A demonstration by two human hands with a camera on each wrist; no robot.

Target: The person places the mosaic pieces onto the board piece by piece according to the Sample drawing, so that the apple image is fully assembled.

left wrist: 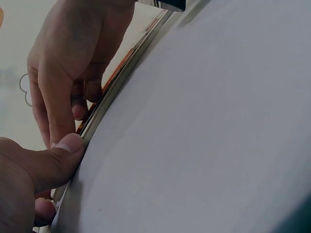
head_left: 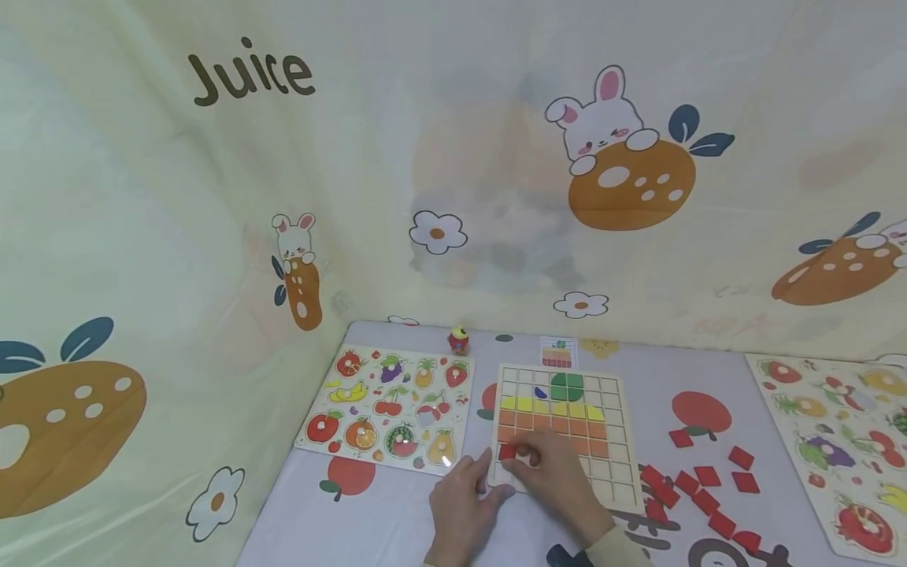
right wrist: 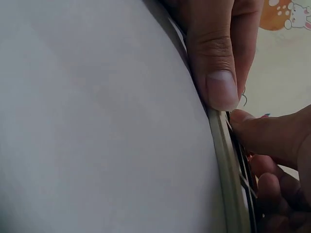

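While the grid board (head_left: 563, 429) lies flat on the table (head_left: 383, 520), both hands work at its near left corner. The left hand (head_left: 460, 504) rests on the table against the board's near edge, thumb pressed flat to that edge in the left wrist view and the other fingers loosely extended; it holds nothing. The right hand (head_left: 560, 480) lies over the board's lower rows with fingers curled, the fingertips pinching at a red tile (head_left: 507, 452) in the bottom-left cells; the exact contact is partly hidden. On the board, orange and yellow rows sit above that tile, with a green patch (head_left: 567, 386) further up. Loose red tiles (head_left: 697, 488) lie scattered on the table right of the board. A fruit puzzle (head_left: 393, 413) lies left of the board, a second fruit puzzle (head_left: 843, 441) well to its right, and a small pattern card (head_left: 557, 352) and a small red toy (head_left: 458, 340) sit beyond its far edge. Risk: if the tile enters its cell tilted, it may jam or lift out; if the steadying thumb slips, the board may shift and disturb the seated rows. Legible writing: the word "Juice" (head_left: 251, 75) on the backdrop beyond the board; no other text can be read.
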